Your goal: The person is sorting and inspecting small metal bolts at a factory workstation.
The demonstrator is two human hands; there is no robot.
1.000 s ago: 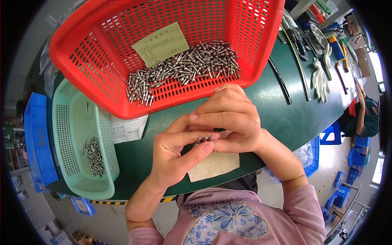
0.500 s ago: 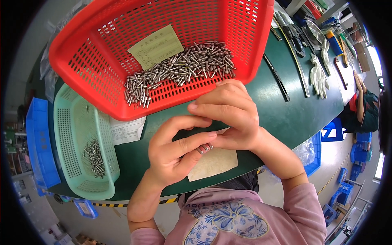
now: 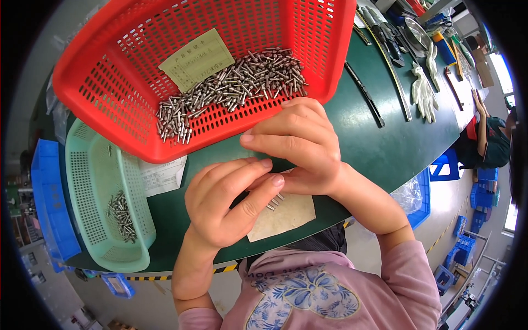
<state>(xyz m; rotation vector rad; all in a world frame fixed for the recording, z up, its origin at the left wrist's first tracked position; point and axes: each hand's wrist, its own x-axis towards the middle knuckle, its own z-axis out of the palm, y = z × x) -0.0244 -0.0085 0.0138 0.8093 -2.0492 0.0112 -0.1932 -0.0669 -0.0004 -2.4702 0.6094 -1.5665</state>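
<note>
My left hand (image 3: 228, 201) and my right hand (image 3: 300, 146) meet over a beige card (image 3: 286, 217) on the green table (image 3: 385, 148). Their fingertips pinch a few small metal pins (image 3: 273, 202) between them, just above the card. A red basket (image 3: 181, 66) tilts right behind my hands, holding a pile of metal pins (image 3: 231, 88) and a pale green paper slip (image 3: 197, 59). To the left stands a mint green basket (image 3: 91, 187) with a smaller heap of pins (image 3: 122, 215).
A white paper (image 3: 160, 175) lies under the red basket's edge. Blue bins (image 3: 49, 203) stand at the far left. White gloves (image 3: 422, 88), long black strips (image 3: 364, 93) and tools lie at the back right. Another person (image 3: 492, 140) sits at the right edge.
My left fingers have stretched out over the pins and my right hand has lowered toward them; the view has shifted slightly. The baskets have not moved.
</note>
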